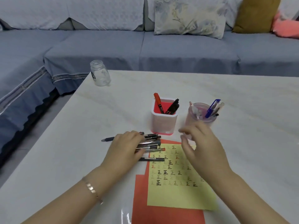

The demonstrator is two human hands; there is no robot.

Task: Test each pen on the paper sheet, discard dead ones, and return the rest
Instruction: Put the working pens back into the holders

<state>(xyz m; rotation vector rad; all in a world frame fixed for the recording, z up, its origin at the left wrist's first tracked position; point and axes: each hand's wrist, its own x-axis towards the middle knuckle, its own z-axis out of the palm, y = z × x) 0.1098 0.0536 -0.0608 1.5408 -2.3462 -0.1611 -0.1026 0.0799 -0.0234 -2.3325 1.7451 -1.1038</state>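
Yellow paper sheet (179,180), covered in rows of the handwritten character 正 in black and a few in red, lay near the front edge of the pale marble-look table (64,159), on top of larger red paper sheets (166,215). At its far left corner sat a pile of pens (152,142), mostly dark-barrelled, lying roughly side by side. The left hand (124,147), with a rose-gold bracelet (92,188) on its wrist, rested palm down on that pile, fingers close together over the barrels and the thumb along the pile's near side. Whether it actually gripped any pen could not be told. One dark blue pen (107,139) stuck out to the left of the hand, and a black pen (152,158) lay apart, just in front of the pile, across the sheet's corner.

The right hand (202,143), blurred, hovered above the sheet's far edge with its fingers spread and loosely curved, holding nothing.

Behind the hands, towards the middle of the table, stood a square pink-and-white pen holder (163,123) with a red marker (157,101) and black markers (174,105) in it. Just to its right was a round translucent pink cup (200,117) holding a blue pen (212,107) and some pale ones. A clear glass jar (100,73) stood at the far left corner. Beyond the table ran a blue-grey sofa (145,46) with a floral pillow (189,18) and a mustard cushion (255,13).
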